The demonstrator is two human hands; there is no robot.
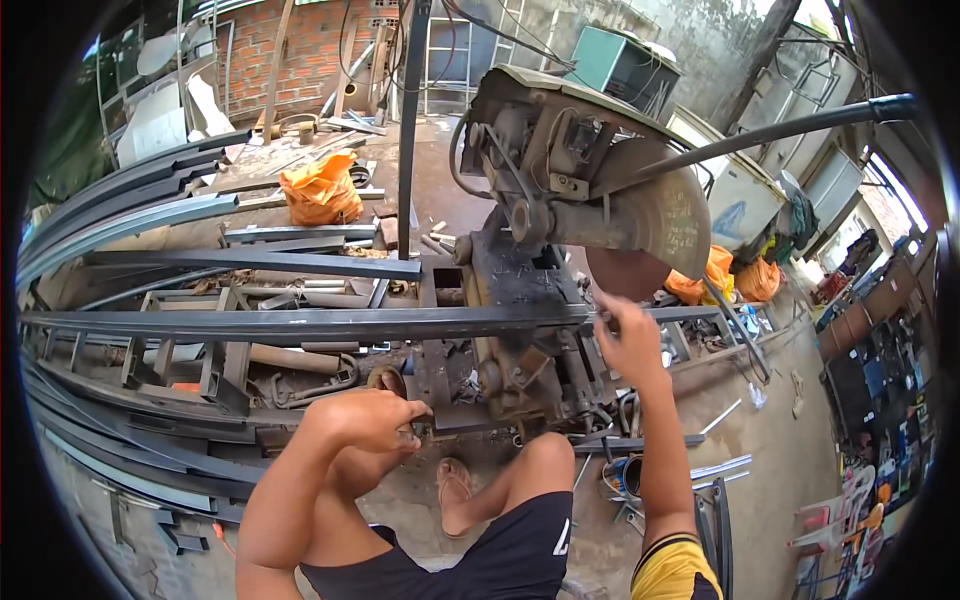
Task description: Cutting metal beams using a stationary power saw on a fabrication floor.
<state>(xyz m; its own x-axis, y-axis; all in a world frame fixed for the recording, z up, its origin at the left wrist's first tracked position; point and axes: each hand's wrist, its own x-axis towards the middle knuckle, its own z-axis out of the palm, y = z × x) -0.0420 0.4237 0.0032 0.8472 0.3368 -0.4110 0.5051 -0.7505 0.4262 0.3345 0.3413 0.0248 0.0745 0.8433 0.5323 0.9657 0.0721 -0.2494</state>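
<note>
A long dark steel bar (300, 322) lies across the base of a chop saw (515, 275), its right part under the raised cutting disc (630, 270). My right hand (630, 340) is at the bar's right part, just below the disc. Its fingers are pinched and slightly blurred, and a small dark thing shows between them, too small to name. Near my left knee, in front of the bar, my left hand (375, 418) has its fingers curled; what they hold, if anything, is hidden. The saw's long handle (780, 130) rises toward the upper right.
More steel profiles (130, 200) are stacked at the left, with others on the floor below. A metal rack (230, 380) supports the bar. Orange sacks (322, 190) stand behind it, and others (757, 280) right of the saw. Scrap and offcuts (720, 465) lie near my right arm.
</note>
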